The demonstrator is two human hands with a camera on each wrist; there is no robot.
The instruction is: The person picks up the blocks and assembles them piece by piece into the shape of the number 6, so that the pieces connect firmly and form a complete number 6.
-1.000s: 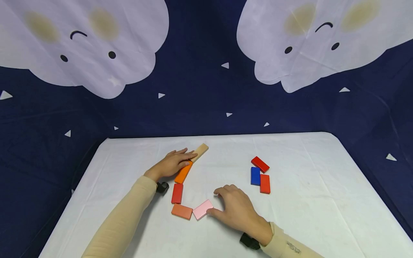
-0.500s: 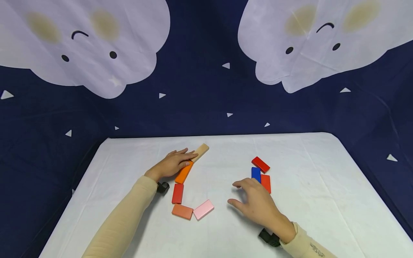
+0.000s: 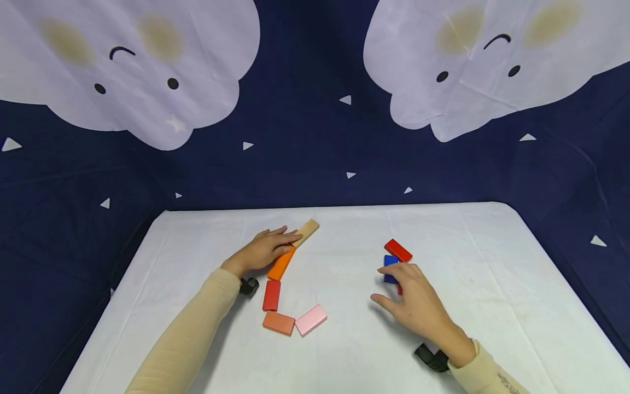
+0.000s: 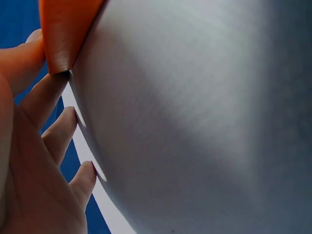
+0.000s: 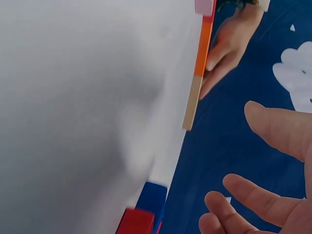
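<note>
In the head view my left hand [image 3: 263,251] lies with extended fingers across the joint of a long orange block [image 3: 281,265] and a natural wood block [image 3: 308,232]. The left wrist view has the thumb and a fingertip against the end of the orange block [image 4: 68,36]. My right hand [image 3: 420,301], thumb and fingers spread with nothing between them, hovers beside a blue block [image 3: 390,260]. Its fingers overlap that block and mostly hide a red block [image 3: 400,289]. Another red block [image 3: 398,250] lies just behind the blue one.
From the orange block a curved row continues: a red block [image 3: 272,295], a salmon block [image 3: 278,323] and a pink block [image 3: 311,320], end to end. All lie flat on a white-covered table [image 3: 344,355]. Behind hangs a dark blue cloth [image 3: 295,164] with clouds.
My right hand has left the pink block and travelled right to the blue and red blocks, its fingers spread. The left hand stays on the orange and wood blocks.
</note>
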